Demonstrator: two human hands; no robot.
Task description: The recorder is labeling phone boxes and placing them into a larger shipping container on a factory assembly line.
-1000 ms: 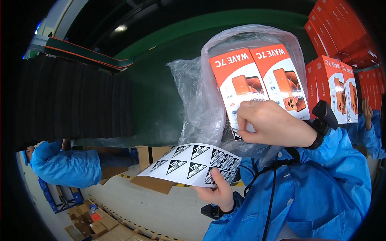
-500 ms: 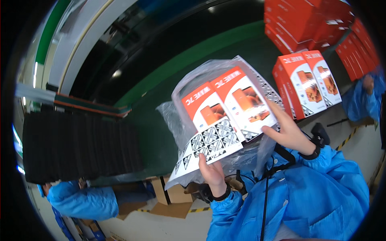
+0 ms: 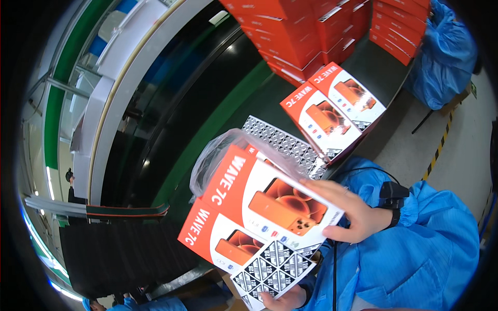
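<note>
My right hand point(image 3: 358, 215) is closed on the right edge of an orange-and-white phone box point(image 3: 270, 220), thumb on its printed front. A second phone box point(image 3: 199, 225) of the same look lies against it on the left, partly covered. Low in the picture, my left hand point(image 3: 287, 299) pinches a white sheet of black-and-white triangular stickers point(image 3: 275, 264), which overlaps the lower ends of both boxes. Behind them bulges a clear plastic bag point(image 3: 207, 160), with part of another box visible beside it. A further sticker sheet point(image 3: 290, 145) lies on the dark table beyond.
Two more phone boxes point(image 3: 332, 116) lie side by side farther right. Tall stacks of orange boxes point(image 3: 290, 39) stand at the back. A row of black slabs point(image 3: 124, 254) sits at the left. At the upper right, a person's blue sleeve point(image 3: 446, 57) shows; another person is at lower left.
My view has swung, shifting the scene. The phone box at my right hand now looks larger and nearer, raised above its neighbour. The sticker sheet in my left hand is lower in the picture.
</note>
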